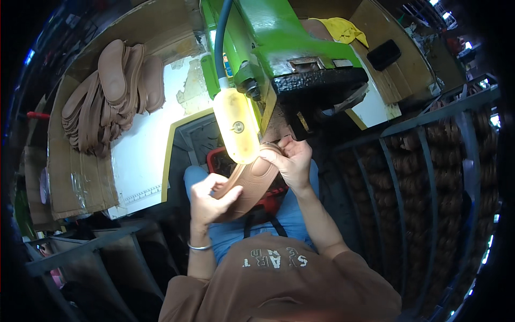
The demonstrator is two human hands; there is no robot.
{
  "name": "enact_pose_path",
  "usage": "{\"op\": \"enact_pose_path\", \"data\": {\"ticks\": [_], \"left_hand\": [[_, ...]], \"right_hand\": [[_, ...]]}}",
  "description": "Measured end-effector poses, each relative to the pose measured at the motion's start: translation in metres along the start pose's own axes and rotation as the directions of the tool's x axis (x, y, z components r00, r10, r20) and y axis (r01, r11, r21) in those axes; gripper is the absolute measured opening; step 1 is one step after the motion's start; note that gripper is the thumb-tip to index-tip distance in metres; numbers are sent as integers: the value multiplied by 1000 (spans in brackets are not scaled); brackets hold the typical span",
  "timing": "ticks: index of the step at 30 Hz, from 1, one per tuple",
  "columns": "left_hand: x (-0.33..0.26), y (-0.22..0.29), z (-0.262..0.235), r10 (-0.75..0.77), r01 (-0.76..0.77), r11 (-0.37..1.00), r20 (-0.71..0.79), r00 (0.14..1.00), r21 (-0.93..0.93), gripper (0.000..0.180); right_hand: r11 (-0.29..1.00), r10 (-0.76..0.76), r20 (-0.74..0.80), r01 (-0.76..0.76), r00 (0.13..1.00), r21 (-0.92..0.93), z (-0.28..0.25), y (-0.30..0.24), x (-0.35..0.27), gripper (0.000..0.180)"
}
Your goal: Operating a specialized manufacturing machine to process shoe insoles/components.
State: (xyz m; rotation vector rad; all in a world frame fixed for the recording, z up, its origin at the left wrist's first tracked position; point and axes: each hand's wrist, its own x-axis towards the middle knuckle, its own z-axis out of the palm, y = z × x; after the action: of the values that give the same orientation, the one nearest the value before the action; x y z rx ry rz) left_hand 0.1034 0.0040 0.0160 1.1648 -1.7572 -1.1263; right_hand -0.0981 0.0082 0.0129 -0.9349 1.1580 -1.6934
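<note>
At centre, the left hand (209, 201) and right hand (291, 162) pinch a curved, tan-brown sole (248, 187); pale lettering (276, 261) marks the shirt (289, 287) below.

Fitted with a white worktable (138, 163) edged in yellow, bordered by a left cardboard wall (80, 185) and a right cardboard wall (410, 75). Lit at close range by a glowing yellow lamp (232, 110) on a blue-grey cable (220, 43), with small bright lights (30, 56) scattered around the dark surroundings. Flanked by a grey-framed left rack (86, 251) and right rack (437, 112), with dark floor (343, 206) visible beside the latter.
</note>
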Motion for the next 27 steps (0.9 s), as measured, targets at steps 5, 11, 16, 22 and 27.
{"op": "enact_pose_path", "data": {"ticks": [5, 11, 16, 22, 27], "left_hand": [[11, 12, 57, -169, 144, 859, -8, 986, -491, 29], [32, 11, 87, -9, 23, 950, 47, 999, -312, 23], [23, 7, 93, -100, 111, 878, 50, 994, -465, 26], [21, 18, 87, -203, 212, 750, 88, 975, -626, 32], [28, 28, 73, -131, 189, 709, 136, 982, -679, 38]], "right_hand": [[985, -156, -39, 152, 987, -84, -7, 12, -11, 45], [950, 287, 121, -266, 950, -162, -65, 40, -93, 53], [802, 597, 113, -593, 794, -70, -121, 50, -156, 35], [957, 277, -221, -288, 935, -17, -173, 6, -127, 22], [986, 48, -327, -97, 944, -135, -158, -35, -63, 21]]}}
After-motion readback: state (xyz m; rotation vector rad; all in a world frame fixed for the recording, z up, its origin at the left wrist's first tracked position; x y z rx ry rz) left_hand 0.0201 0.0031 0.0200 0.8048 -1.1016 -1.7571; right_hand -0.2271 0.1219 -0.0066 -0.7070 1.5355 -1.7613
